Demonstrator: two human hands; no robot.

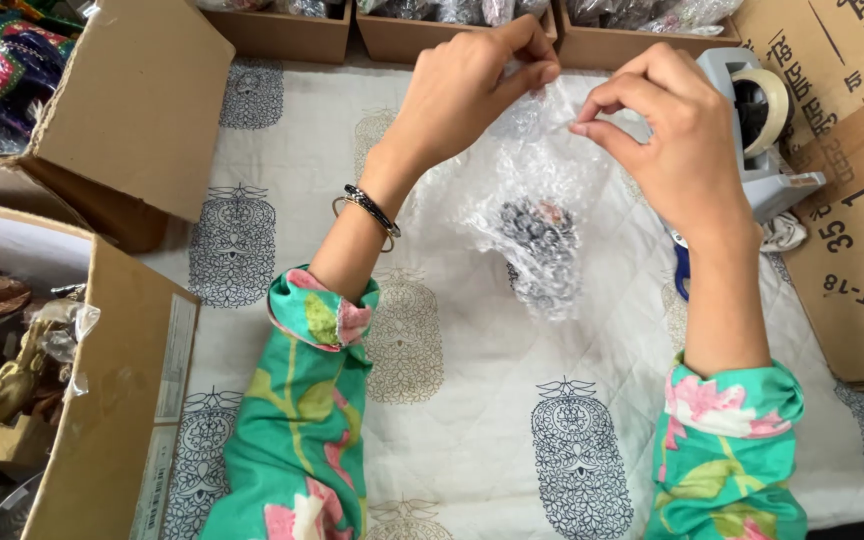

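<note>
Wrapping stage observed: both hands are raised above the far middle of the printed cloth [472, 400], pinching the top of a bubble-wrap bundle [532, 215]. Left hand [462, 95]: thumb and fingers closed on the upper left of the wrap. Right hand [667, 140]: thumb and forefinger pinched on the upper right, other fingers curled. The bundle hangs between them, clear of or barely touching the cloth; cannot tell which. A small dark ornament [540, 240] shows through the plastic, already fully enclosed.

Judgement: enclosing is done; the top looks gathered but not yet sealed, since no tape is visible on the wrap. A tape dispenser [757, 125] stands just beside the right hand, near the far right edge. An open carton of brass figurines [2, 350] sits off the left edge.
</note>
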